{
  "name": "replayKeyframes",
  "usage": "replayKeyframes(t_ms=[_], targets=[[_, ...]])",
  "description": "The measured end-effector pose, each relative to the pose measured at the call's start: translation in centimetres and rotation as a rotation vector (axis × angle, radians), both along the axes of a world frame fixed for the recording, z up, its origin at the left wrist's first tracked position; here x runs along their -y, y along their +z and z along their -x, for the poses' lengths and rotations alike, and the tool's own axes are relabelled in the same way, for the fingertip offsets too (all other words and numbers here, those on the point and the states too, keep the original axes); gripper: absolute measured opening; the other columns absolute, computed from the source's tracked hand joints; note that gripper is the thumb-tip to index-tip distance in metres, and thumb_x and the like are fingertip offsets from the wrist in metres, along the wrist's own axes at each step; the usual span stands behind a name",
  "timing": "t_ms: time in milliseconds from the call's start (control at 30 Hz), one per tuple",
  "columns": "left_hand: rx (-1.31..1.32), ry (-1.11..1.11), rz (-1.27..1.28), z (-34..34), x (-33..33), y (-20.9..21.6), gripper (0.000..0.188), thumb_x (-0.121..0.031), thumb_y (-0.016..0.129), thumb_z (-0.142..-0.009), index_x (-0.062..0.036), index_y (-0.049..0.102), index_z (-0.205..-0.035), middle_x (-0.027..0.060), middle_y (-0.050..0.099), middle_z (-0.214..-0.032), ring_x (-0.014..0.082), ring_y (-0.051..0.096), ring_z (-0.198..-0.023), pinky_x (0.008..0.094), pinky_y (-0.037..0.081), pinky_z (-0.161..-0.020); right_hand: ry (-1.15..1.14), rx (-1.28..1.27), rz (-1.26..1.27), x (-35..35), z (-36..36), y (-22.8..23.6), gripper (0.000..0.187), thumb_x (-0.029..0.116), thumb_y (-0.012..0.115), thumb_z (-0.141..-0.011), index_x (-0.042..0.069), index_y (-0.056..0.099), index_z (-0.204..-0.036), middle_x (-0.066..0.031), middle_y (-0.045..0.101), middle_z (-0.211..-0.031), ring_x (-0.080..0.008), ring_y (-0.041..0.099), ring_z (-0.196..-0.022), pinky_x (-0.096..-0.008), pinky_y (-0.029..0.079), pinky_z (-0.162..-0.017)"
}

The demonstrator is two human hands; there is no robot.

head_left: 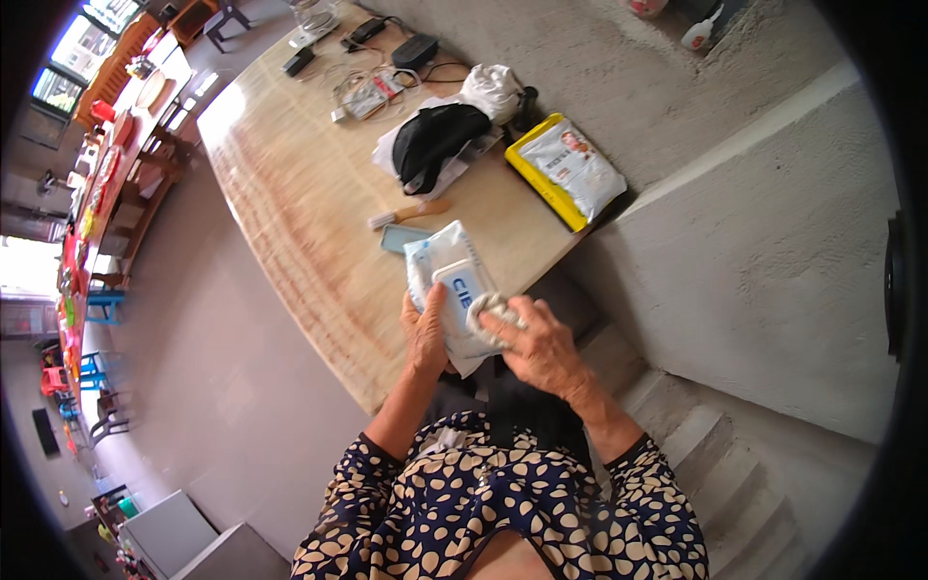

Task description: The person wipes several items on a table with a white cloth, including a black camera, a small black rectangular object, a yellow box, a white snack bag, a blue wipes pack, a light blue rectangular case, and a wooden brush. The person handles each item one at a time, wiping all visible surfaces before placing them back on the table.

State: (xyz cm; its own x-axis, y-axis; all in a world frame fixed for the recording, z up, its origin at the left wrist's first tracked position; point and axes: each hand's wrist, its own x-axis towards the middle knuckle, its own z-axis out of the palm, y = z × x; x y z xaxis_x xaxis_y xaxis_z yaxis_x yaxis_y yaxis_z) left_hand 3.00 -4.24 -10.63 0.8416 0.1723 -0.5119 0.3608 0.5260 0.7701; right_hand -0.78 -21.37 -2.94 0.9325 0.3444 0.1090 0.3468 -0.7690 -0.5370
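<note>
Left hand (425, 333) grips the wet-wipe pack (447, 275) at the table (290, 193) edge; right hand (541, 348) closes on a pulled wipe (491, 314); freeing it calls for a steady tug.

A black pouch (437, 143), yellow-edged packet (570, 169) and brush (411, 213) lie on the table (290, 203).
</note>
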Motion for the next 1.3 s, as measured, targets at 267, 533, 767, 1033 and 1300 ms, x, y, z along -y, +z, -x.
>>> replayKeyframes(t_ms=[267, 533, 767, 1033, 1300], targets=[[-0.089, -0.012, 0.224, -6.9, 5.3, -6.0, 0.033, -0.018, 0.068, -0.088, -0.0082, 0.051, -0.115, 0.0066, 0.062, -0.105, 0.0196, 0.063, -0.092, 0.0393, 0.057, -0.077, 0.058, -0.444, 0.012, 7.6, 0.7, -3.3, 0.045, 0.013, 0.066, -0.074, 0.021, 0.063, -0.119, -0.0106, 0.054, -0.107, -0.0322, 0.057, -0.098, -0.0412, 0.050, -0.085], [-0.199, -0.075, 0.376, -16.4, 18.0, -11.3, 0.030, -0.016, 0.067, -0.088, -0.0091, 0.054, -0.115, 0.0059, 0.063, -0.107, 0.0253, 0.063, -0.097, 0.0532, 0.055, -0.082, -0.132, -0.544, -0.011, 14.6, -2.7, -4.7, 0.047, 0.009, 0.065, -0.075, 0.020, 0.062, -0.121, -0.0116, 0.054, -0.108, -0.0351, 0.056, -0.099, -0.0438, 0.049, -0.086], [-0.188, -0.070, 0.277, -23.9, 28.1, -15.1, 0.035, -0.016, 0.068, -0.085, -0.0096, 0.053, -0.116, 0.0091, 0.063, -0.109, 0.0288, 0.063, -0.096, 0.0548, 0.054, -0.077, -0.190, -0.617, 0.024, 18.3, -5.0, -5.7, 0.048, 0.011, 0.067, -0.074, 0.017, 0.062, -0.121, -0.0130, 0.055, -0.112, -0.0337, 0.057, -0.102, -0.0413, 0.048, -0.088], [-0.138, -0.108, -0.230, -25.3, 34.0, -19.8, 0.046, -0.024, 0.075, -0.076, 0.0015, 0.056, -0.108, 0.0197, 0.064, -0.099, 0.0326, 0.062, -0.088, 0.0422, 0.049, -0.080, -0.222, -0.684, 0.007, 19.1, -7.1, -6.8, 0.050, 0.009, 0.068, -0.071, 0.018, 0.062, -0.120, -0.0133, 0.056, -0.114, -0.0352, 0.058, -0.102, -0.0429, 0.049, -0.086], [0.043, -0.269, -0.828, -25.9, 31.6, -16.2, 0.058, -0.021, 0.079, -0.072, -0.0005, 0.045, -0.115, 0.0234, 0.050, -0.104, 0.0393, 0.053, -0.092, 0.0431, 0.046, -0.083, -0.177, -0.732, 0.019, 18.5, -8.6, -7.6, 0.050, 0.009, 0.068, -0.071, 0.016, 0.062, -0.120, -0.0139, 0.055, -0.113, -0.0359, 0.057, -0.102, -0.0424, 0.049, -0.086]])
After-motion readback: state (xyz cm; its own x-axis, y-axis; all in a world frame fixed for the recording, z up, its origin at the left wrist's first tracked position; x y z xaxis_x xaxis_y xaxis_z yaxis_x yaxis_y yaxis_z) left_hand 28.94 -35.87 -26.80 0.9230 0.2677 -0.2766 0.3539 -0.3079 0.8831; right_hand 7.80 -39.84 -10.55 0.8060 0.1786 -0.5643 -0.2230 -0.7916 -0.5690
